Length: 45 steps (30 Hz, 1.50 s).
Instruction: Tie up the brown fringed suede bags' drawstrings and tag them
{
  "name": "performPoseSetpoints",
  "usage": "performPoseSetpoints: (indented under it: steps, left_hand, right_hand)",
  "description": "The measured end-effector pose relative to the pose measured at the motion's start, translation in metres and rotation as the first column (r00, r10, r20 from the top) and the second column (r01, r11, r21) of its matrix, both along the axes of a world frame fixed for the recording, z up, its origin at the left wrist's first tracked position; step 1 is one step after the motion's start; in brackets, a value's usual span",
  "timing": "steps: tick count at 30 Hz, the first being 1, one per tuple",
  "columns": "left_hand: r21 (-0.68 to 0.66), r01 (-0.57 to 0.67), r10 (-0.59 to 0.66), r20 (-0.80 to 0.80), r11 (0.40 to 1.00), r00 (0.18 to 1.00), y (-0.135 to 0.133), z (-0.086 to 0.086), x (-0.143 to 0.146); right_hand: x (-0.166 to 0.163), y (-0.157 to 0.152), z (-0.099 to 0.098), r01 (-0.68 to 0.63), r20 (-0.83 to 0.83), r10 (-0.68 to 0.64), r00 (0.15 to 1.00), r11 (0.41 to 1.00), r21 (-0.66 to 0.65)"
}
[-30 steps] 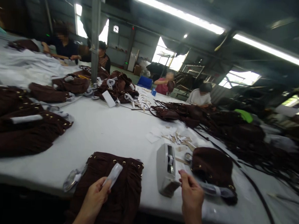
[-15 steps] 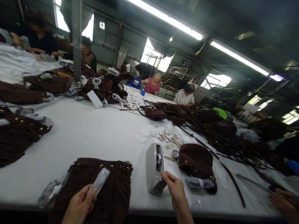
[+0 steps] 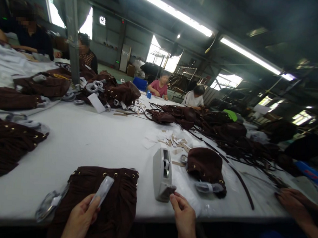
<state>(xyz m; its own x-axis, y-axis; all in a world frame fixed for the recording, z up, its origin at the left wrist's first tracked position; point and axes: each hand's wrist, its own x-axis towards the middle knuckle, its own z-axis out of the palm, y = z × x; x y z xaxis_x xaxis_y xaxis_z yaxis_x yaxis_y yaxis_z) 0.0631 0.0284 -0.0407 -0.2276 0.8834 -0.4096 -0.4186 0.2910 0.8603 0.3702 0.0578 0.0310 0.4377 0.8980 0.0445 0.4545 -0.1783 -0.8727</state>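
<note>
My left hand (image 3: 79, 215) is closed on a flat strip wrapped in clear plastic (image 3: 103, 191). It holds the strip over a dark brown gathered bag (image 3: 118, 201) with gold eyelets along its top edge. A wrapped bundle (image 3: 48, 205) lies at that bag's left side. To the right stands a grey tape dispenser (image 3: 158, 175) with a roll inside. At its near end, my right hand (image 3: 183, 214) pinches the end of the clear tape (image 3: 173, 192), which barely shows. Beyond that hand lies a second brown bag (image 3: 206, 163) with a plastic-wrapped piece (image 3: 207, 187) on it.
Paper scraps (image 3: 177, 141) lie behind the dispenser. Brown bags and straps (image 3: 221, 130) are heaped along the right, with more brown bags (image 3: 12, 144) at left. A co-worker's hands (image 3: 295, 202) are at the right edge. A post (image 3: 71, 38) rises at the back left.
My right hand has moved from the dispenser's side down towards me, just off its near end. My left hand keeps its hold on the strip. The whole view has shifted slightly.
</note>
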Motion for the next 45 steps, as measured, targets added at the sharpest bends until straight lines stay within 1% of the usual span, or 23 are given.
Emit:
performPoseSetpoints:
  steps: [2,5,8,10,13,14,16,18,19,20,21,23,24,26,28,30,32,35,39,42,45]
  left_hand:
    - [0.006,0.006,-0.006,-0.010,1.000,1.000,0.000,0.001,0.000]
    - [0.012,0.013,-0.013,-0.021,1.000,1.000,-0.001,0.005,0.000]
    - [0.015,0.013,-0.012,-0.038,1.000,0.999,-0.001,0.009,0.001]
    - [0.026,0.010,-0.009,-0.048,1.000,0.999,-0.001,0.011,0.003]
    - [0.045,0.021,-0.017,-0.077,0.999,0.997,0.000,0.015,0.005]
    - [0.052,0.028,-0.022,-0.097,0.998,0.995,0.000,0.018,0.005]
    - [0.070,0.042,-0.030,-0.164,0.997,0.986,0.001,0.023,0.006]
    - [0.096,0.045,-0.019,-0.252,0.994,0.968,0.001,0.028,0.007]
    - [0.109,0.044,-0.010,-0.295,0.993,0.956,0.001,0.031,0.007]
    - [0.119,0.047,-0.005,-0.332,0.992,0.943,0.001,0.033,0.007]
    - [0.126,0.048,0.001,-0.366,0.991,0.931,0.000,0.035,0.007]
    - [0.140,0.049,0.015,-0.423,0.989,0.906,-0.003,0.038,0.007]
    - [0.150,0.051,0.022,-0.446,0.987,0.895,-0.005,0.039,0.006]
    - [0.164,0.058,0.028,-0.479,0.985,0.877,-0.007,0.041,0.007]
    - [0.176,0.059,0.036,-0.491,0.983,0.871,-0.009,0.041,0.007]
    - [0.187,0.050,0.050,-0.492,0.981,0.869,-0.009,0.042,0.007]
    - [0.203,0.036,0.070,-0.491,0.978,0.868,-0.009,0.044,0.007]
    - [0.218,0.040,0.078,-0.505,0.975,0.860,-0.009,0.046,0.007]
    - [0.238,0.061,0.083,-0.551,0.969,0.830,-0.009,0.049,0.007]
    - [0.258,0.066,0.103,-0.591,0.964,0.800,-0.009,0.048,0.007]
    - [0.267,0.079,0.103,-0.602,0.961,0.792,-0.009,0.046,0.007]
  right_hand:
    - [-0.004,-0.001,-0.001,0.017,0.058,-0.015,0.998,0.999,-0.032]
    - [-0.010,0.000,0.002,0.058,0.139,-0.046,0.989,0.995,-0.080]
    - [-0.009,0.004,0.000,0.060,0.146,-0.047,0.988,0.994,-0.089]
    - [-0.002,0.004,-0.008,0.050,0.132,-0.033,0.991,0.990,-0.128]
    - [0.008,0.000,-0.026,0.040,0.128,-0.011,0.992,0.971,-0.234]
    - [0.008,-0.001,-0.031,0.031,0.125,0.000,0.992,0.967,-0.251]
    - [-0.002,-0.003,-0.036,-0.044,0.085,0.067,0.994,0.969,-0.243]
    - [-0.028,-0.005,-0.029,-0.210,0.014,0.217,0.976,0.956,-0.205]
    - [-0.045,-0.006,-0.022,-0.318,-0.019,0.320,0.947,0.930,-0.183]
    - [-0.064,-0.007,-0.014,-0.432,-0.051,0.429,0.902,0.889,-0.155]
    - [-0.084,-0.007,-0.004,-0.545,-0.075,0.540,0.838,0.827,-0.138]
    - [-0.119,-0.004,0.014,-0.679,-0.075,0.675,0.734,0.727,-0.104]
    - [-0.134,-0.002,0.021,-0.721,-0.066,0.719,0.692,0.686,-0.097]
    - [-0.155,0.005,0.031,-0.775,-0.041,0.776,0.630,0.624,-0.097]
    - [-0.166,0.012,0.033,-0.812,-0.025,0.815,0.579,0.573,-0.107]
    - [-0.172,0.018,0.029,-0.836,-0.017,0.841,0.541,0.536,-0.117]
    - [-0.174,0.022,0.024,-0.840,-0.002,0.846,0.533,0.528,-0.128]
    - [-0.178,0.025,0.017,-0.821,0.036,0.833,0.552,0.551,-0.153]
    - [-0.183,0.027,0.017,-0.785,0.087,0.806,0.586,0.591,-0.186]
    - [-0.186,0.029,0.017,-0.761,0.117,0.792,0.598,0.608,-0.224]
    - [-0.187,0.030,0.015,-0.735,0.136,0.777,0.615,0.627,-0.258]
